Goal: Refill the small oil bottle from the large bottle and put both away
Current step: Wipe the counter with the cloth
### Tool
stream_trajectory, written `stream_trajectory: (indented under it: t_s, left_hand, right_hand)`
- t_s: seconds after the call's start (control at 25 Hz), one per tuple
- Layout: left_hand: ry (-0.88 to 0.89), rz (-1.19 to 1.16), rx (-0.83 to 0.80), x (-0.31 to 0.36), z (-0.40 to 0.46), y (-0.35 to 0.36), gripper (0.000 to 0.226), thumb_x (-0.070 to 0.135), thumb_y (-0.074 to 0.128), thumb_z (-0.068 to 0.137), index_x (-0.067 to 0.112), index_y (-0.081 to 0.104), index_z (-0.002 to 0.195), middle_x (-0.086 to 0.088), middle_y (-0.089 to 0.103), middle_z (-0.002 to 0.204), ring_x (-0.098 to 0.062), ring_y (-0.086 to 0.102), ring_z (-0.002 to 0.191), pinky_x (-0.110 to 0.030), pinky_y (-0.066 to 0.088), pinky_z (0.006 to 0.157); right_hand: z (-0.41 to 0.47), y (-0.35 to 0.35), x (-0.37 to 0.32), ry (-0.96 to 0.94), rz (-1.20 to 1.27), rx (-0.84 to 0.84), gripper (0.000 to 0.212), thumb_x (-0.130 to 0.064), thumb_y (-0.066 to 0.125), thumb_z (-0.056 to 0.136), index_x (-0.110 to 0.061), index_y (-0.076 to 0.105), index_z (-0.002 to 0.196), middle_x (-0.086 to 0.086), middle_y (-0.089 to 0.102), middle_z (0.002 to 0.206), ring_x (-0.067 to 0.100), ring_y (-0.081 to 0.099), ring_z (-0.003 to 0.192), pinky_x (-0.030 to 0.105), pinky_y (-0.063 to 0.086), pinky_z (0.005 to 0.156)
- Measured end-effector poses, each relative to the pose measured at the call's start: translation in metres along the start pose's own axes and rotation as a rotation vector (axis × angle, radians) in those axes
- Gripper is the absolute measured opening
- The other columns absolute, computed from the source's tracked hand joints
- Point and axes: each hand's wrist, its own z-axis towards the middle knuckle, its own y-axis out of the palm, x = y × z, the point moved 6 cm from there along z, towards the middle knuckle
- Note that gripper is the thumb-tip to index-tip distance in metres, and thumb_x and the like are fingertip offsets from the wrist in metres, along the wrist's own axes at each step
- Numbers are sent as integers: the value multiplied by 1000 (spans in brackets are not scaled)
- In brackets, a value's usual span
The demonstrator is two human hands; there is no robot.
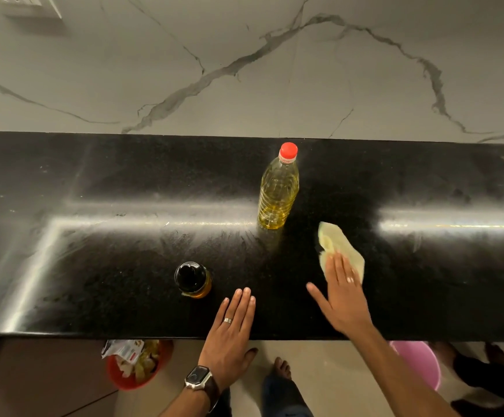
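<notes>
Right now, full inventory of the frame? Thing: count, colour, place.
large bottle: 1, clear with yellow oil and red cap, upright mid-counter
small bottle: 1, dark top, amber oil, near counter edge, left of the hands
cloth: 1, pale yellow, on counter right of the large bottle
counter: 1, black, glossy
wall: 1, white marble with grey veins
socket: 1, white, top left on wall
bin: 1, red, full of rubbish, floor below counter
bucket: 1, pink, floor at right
left hand: flat on counter edge, ring and watch
right hand: fingers flat on the cloth
</notes>
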Motion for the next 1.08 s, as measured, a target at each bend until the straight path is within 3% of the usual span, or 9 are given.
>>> stream_trajectory:
  t_s: [0.08, 0.16, 0.24, 0.36, 0.56, 0.68, 0.8, 0.96, 1.08]
  left_hand:
    - [4, 0, 21, -1, 0, 1, 122, 52, 76, 68, 7, 16, 165, -15, 6, 174, -31, 5, 161, -48, 11, 125]
    - [8, -3, 8, -1, 1, 0, 123, 53, 75, 67, 6, 16, 164, -16, 6, 174, -32, 6, 161, -49, 11, 125]
    - [24, -6, 24, 0, 1, 1, 123, 52, 73, 66, 4, 15, 164, -17, 5, 174, -33, 6, 161, -50, 12, 125]
    - [35, -8, 25, 2, 0, -1, 123, 51, 71, 64, 3, 17, 163, -19, 8, 173, -34, 9, 161, -50, 14, 124]
    - [27, 9, 9, 2, 1, -3, 123, 53, 65, 64, 3, 13, 164, -19, 5, 173, -33, 1, 161, -49, 10, 125]
    - [28, 1, -1, 0, 0, -2, 121, 55, 64, 66, 3, 14, 164, -20, 7, 173, -33, 2, 161, -49, 9, 125]
    - [32, -22, 18, 0, -2, -2, 124, 58, 67, 66, 4, 13, 164, -18, 5, 173, -33, 5, 161, -48, 10, 125]
    - [48, -34, 20, 0, -2, -4, 128, 61, 67, 68, 6, 5, 165, -14, -6, 174, -31, -3, 161, -47, 7, 125]
    - [52, -55, 20, 0, -3, -6, 129, 67, 62, 72, 9, -6, 165, -10, -17, 173, -28, -10, 161, -45, -1, 127]
  right_hand:
    - [-51, 19, -20, -57, 8, -18, 90, -75, 13, 103, -14, 9, 169, 10, 2, 177, 27, -4, 165, 48, 15, 134]
    - [-82, 39, -60, -312, -27, -16, 74, -62, 26, 110, -19, 16, 169, 8, 14, 178, 24, 1, 166, 45, 13, 129]
    - [-67, 41, -88, -524, -52, -78, 66, -52, 30, 112, -24, 14, 170, 1, 10, 179, 20, 3, 166, 42, 8, 130]
    - [3, 21, -122, -632, -97, -110, 66, -45, 31, 111, -22, 12, 170, 2, 4, 179, 21, -2, 166, 41, -3, 134]
    - [105, 5, -171, -410, -80, -126, 75, -44, 31, 111, -12, 0, 170, 11, -8, 179, 26, -10, 166, 49, 2, 135]
    - [84, 9, -172, -414, -42, -128, 76, -48, 28, 110, -11, 0, 170, 11, -8, 179, 24, -11, 166, 48, 3, 135]
    - [14, 16, -122, -443, -20, -110, 76, -55, 23, 108, -17, 3, 171, 3, -9, 178, 16, -15, 164, 41, -3, 136]
    - [23, -1, -13, -72, 8, -77, 76, -53, 23, 109, -17, -3, 170, 3, -15, 176, 19, -15, 164, 37, -10, 132]
    - [40, -3, -19, 36, 15, -50, 79, -54, 15, 107, -9, -2, 169, 15, -9, 178, 30, -10, 165, 46, -6, 133]
